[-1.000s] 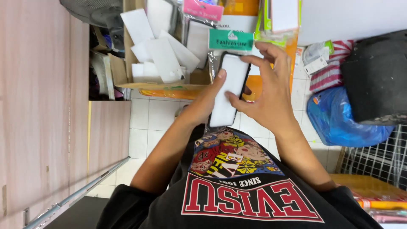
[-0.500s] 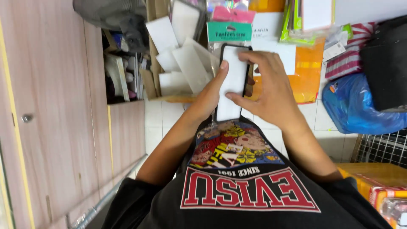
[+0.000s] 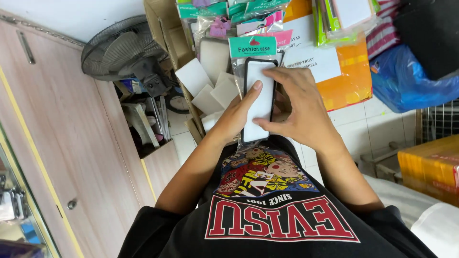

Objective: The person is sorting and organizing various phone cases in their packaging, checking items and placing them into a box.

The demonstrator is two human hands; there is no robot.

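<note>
Head view, looking down our own chest: we hold a phone case (image 3: 258,100) upright in front of us, above the hem of our black T-shirt (image 3: 287,239) and just in front of a cardboard box (image 3: 160,24) of white foam pieces. The case has a black rim and a plain white face turned toward us.

Our left hand (image 3: 236,117) wraps the case from its left side, thumb laid flat along the white face, the other fingers hidden behind it. Our right hand (image 3: 299,112) closes on the right edge, fingers curled over the upper rim and the thumb pressed on the lower part of the face. So both hands grip the case, neither one spread.

We judge the step in hand to be checking or seating the white face within the black rim, with the thumbs doing the pressing. Whether the corners sit flush we cannot tell; the fingers cover them.

The next move, as we read it, calls for even pressure along the rim and a steady hold from behind, so the thin frame does not twist.

Behind the case hang bagged cases with teal header cards (image 3: 252,47). A fan (image 3: 119,48) stands to the left, and an orange parcel (image 3: 354,81) and a blue plastic bag (image 3: 411,81) lie to the right.
</note>
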